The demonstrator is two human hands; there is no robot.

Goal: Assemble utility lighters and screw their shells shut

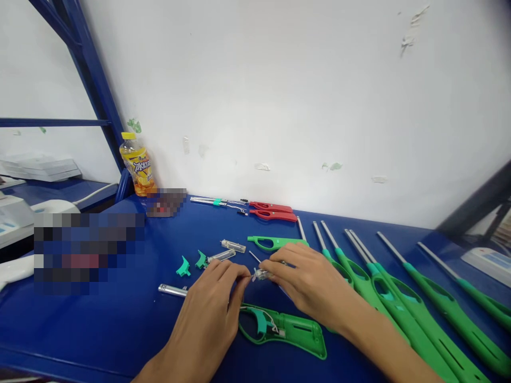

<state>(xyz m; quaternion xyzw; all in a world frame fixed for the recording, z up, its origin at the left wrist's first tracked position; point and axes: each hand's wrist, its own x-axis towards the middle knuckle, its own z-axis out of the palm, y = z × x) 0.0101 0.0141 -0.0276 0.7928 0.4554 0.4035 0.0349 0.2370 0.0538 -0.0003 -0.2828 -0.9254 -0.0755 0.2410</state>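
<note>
My right hand (pixel 309 274) is closed around a clear plastic fuel tank (pixel 262 274). A thin metal shaft (pixel 254 257) sticks out past the same fingers; its other end is hidden in the hand. At the tank's left tip, my left hand (pixel 217 298) has thumb and finger pinched together, and what lies between them is too small to make out. Below the hands lies an open green lighter shell half (pixel 303 335) with a teal trigger (pixel 261 322) and wires inside. A metal lighter tube (pixel 172 290) runs under my left hand.
Two teal triggers (pixel 183 267) and clear tanks (pixel 233 246) lie left of centre. A green shell piece (pixel 275 243), red lighter handles (pixel 273 214) and metal tubes (pixel 207 201) are behind. Several green lighters (pixel 403 308) line the right. A drink bottle (pixel 138 167) stands back left.
</note>
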